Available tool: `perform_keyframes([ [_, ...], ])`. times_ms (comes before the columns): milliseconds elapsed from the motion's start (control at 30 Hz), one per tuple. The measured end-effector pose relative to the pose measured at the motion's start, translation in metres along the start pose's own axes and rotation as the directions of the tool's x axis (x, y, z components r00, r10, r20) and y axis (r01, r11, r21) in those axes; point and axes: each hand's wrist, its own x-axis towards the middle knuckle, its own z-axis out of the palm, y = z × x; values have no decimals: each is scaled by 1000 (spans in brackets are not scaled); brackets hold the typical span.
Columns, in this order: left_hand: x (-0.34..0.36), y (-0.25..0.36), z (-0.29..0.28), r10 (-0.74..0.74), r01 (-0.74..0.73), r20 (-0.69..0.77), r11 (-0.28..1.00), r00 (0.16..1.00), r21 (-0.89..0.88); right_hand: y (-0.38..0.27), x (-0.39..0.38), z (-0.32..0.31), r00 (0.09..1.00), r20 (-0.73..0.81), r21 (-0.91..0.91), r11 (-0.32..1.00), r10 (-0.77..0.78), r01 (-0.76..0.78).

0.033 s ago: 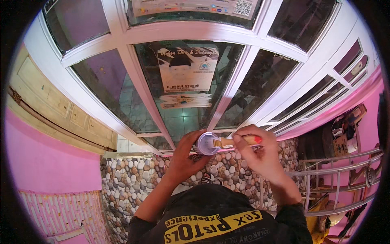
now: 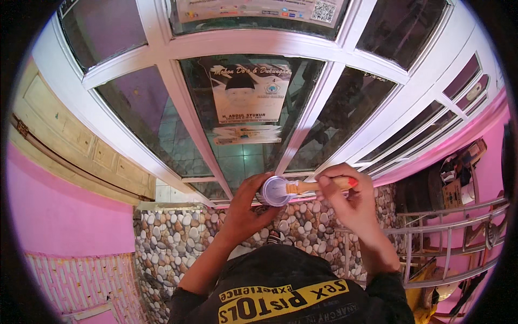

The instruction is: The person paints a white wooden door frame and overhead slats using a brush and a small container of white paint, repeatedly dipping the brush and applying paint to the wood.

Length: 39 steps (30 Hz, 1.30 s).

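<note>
My left hand (image 2: 249, 203) is wrapped round a small paint can (image 2: 268, 197) with whitish paint inside, its open top facing up. In my right hand (image 2: 348, 202) is a paintbrush (image 2: 310, 186), gripped by its wooden handle with a red end. The brush lies nearly level, and its white bristles are over the can's mouth at the right rim. Whether the bristle tips touch the paint, I cannot tell. Just beyond both hands stands a white-framed window (image 2: 218, 47) with dark glass panes.
A poster (image 2: 249, 94) is stuck behind the middle pane. On the right a metal ladder (image 2: 453, 232) lies near boxes and clutter (image 2: 458, 181). To the left are a yellowish wooden door (image 2: 70, 140) and a pink wall (image 2: 70, 210). The floor (image 2: 178, 237) has a pebble pattern.
My right hand and the paintbrush have shifted slightly right and up, so more of the bristles shows at the can's rim. My left hand and the can have stayed in place.
</note>
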Motion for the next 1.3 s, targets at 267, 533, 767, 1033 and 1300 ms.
perform_keyframes([
  [267,5,0,-1,-16,16,3,1000,1000,23,38,-4,-13,936,-126,574,794,329,-202],
  [533,5,2,0,19,-19,-10,1000,1000,13,62,-16,-7,857,-43,813,517,514,-269],
  [767,4,-4,8,-2,3,-21,999,1000,46,78,-22,-14,815,178,888,267,551,-375],
  [1033,-5,-26,31,-139,140,-11,989,990,54,23,1,-113,923,-171,812,580,345,-66],
  [1300,-27,-65,66,-11,29,-101,984,995,175,-123,39,-255,644,-641,91,791,-418,604],
])
